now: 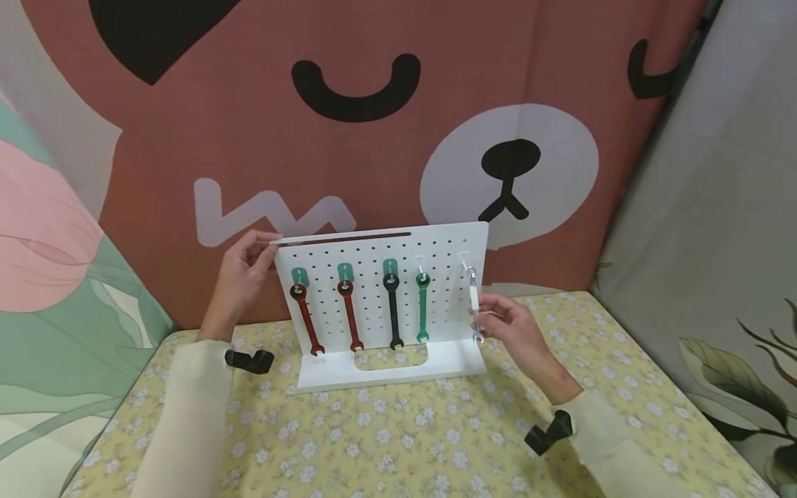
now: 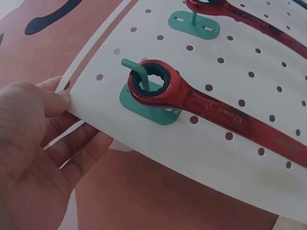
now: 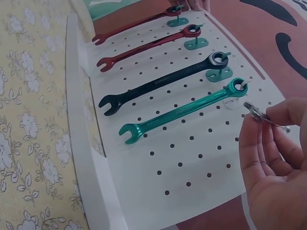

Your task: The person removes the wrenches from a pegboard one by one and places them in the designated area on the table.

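Note:
A white pegboard (image 1: 448, 304) stands upright on its base. My left hand (image 1: 245, 270) pinches its upper left corner between thumb and fingers, as the left wrist view also shows. At the board's right side, my right hand (image 1: 507, 325) pinches a silver combination wrench (image 3: 254, 111) that hangs roughly vertical, its upper end close by a pale hook (image 1: 463, 260). To its left, a green wrench (image 3: 184, 110) hangs on a clear hook. A black wrench (image 3: 160, 84) and two red wrenches, one at the far left (image 2: 225, 115) and one beside it (image 1: 350, 315), hang on green hooks.
The table wears a yellow floral cloth (image 1: 373, 443). Right behind the board is a brown curtain (image 1: 249, 138) with a bear drawing, and a grey curtain (image 1: 703, 228) closes off the right side. The board's base has a cut-out at its middle.

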A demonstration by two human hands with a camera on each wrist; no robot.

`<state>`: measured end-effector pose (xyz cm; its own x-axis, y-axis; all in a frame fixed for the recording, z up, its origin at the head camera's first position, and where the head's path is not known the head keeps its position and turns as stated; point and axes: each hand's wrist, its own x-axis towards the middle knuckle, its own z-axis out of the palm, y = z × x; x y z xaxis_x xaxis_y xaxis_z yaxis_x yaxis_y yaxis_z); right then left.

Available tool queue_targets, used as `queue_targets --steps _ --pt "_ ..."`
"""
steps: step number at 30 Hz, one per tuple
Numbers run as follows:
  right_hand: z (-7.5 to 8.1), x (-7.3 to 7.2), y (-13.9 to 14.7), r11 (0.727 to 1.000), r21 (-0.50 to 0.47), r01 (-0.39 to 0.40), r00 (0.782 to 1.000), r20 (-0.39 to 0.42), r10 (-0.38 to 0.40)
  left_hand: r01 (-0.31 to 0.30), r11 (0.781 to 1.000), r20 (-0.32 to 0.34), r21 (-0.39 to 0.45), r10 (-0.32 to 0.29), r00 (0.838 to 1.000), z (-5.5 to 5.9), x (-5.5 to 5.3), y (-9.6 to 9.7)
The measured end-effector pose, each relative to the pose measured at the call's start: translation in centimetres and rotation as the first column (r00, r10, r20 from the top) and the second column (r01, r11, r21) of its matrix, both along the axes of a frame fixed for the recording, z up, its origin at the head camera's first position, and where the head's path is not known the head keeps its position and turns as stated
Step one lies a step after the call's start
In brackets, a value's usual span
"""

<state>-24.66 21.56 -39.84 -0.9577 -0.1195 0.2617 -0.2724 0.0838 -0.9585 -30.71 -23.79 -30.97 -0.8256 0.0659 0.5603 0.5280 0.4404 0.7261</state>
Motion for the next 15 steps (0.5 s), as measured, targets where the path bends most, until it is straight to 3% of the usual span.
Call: queue_targets --steps 8,15 --pt "1.0 0.4 0.5 1.0 -0.009 -0.005 1.0 0.008 0.005 -0.006 1.0 0.004 0.024 0.006 1.0 0.1 0.1 0.1" --pt "0.7 0.6 1.8 0.999 0.028 0.037 0.999 0.023 -0.038 -0.028 1.0 0.02 0.009 0.028 0.999 0.0 0.2 0.3"
